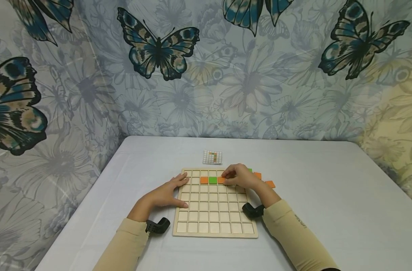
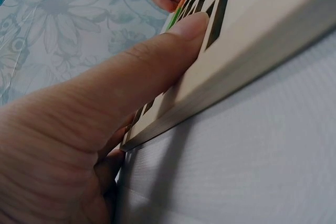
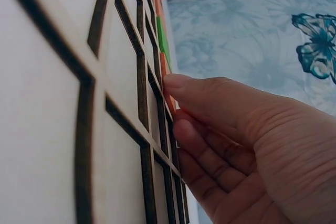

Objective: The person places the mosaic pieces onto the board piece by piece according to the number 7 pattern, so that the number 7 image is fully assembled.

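Note:
A wooden grid board (image 1: 215, 236) lies flat on the table. My left hand (image 1: 165, 192) rests along its left edge with spread fingers; in the left wrist view its thumb (image 2: 184, 30) lies on the frame. Over the board's upper right, my right hand (image 1: 242, 177) pinches an orange tile (image 1: 221, 180) at the second row from the top. Left of it in that row sit a green tile (image 1: 212, 180) and another orange tile (image 1: 204, 180). The right wrist view shows the right thumb (image 3: 177, 81) against the orange tile; the curled fingers partly hide it.
Beyond the board lies a small printed grid card (image 1: 212, 157) with coloured squares. Loose tiles lie right of the board, partly behind the right hand: an orange tile (image 1: 257, 175), another orange tile (image 1: 270, 184) and a green tile (image 1: 250, 170). White cloth (image 1: 328, 195) covers the table.

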Tool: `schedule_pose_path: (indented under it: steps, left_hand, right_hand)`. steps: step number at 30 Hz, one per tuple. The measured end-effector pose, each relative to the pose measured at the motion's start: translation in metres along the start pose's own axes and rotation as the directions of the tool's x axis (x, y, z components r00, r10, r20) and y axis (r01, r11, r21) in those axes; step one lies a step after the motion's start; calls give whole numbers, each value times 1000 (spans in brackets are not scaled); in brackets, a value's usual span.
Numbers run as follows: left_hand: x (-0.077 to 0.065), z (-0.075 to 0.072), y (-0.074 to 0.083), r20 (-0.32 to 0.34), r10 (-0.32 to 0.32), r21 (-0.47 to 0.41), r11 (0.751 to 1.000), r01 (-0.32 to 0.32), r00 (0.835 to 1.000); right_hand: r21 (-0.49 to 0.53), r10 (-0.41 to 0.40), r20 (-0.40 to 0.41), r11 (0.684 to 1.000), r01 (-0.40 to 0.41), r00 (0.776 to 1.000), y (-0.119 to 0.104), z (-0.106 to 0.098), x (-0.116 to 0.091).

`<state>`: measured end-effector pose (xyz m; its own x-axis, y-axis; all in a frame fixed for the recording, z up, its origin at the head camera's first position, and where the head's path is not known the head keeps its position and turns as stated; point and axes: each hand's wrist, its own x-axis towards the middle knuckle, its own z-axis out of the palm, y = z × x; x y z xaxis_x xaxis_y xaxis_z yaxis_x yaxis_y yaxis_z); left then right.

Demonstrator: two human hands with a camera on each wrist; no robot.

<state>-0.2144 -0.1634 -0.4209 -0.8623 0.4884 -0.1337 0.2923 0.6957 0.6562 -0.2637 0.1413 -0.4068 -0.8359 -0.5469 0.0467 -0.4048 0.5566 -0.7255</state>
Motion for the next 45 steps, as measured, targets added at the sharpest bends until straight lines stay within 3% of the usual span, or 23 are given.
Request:
schedule_pose_path:
  steps: [17, 25, 37, 45]
  left_hand:
    - [-1, 0, 1, 5, 9, 2, 1000, -9, 1000]
    - [-1, 1, 0, 2, 1, 1, 1000, -1, 1000]
    - [-2, -1, -1, 2, 12, 3, 1000, -12, 1000]
    - [-2, 0, 1, 5, -12, -8, 1000, 12, 1000]
  right_hand:
    - [-93, 50, -22, 994, -52, 998, -11, -27, -14]
    - [-94, 130, -15, 987, -131, 991, 4, -41, -28]
    - [-117, 183, -55, 975, -188, 982, 24, -53, -46]
    - [-124, 199, -40, 971, -202, 979, 31, -53, -51]
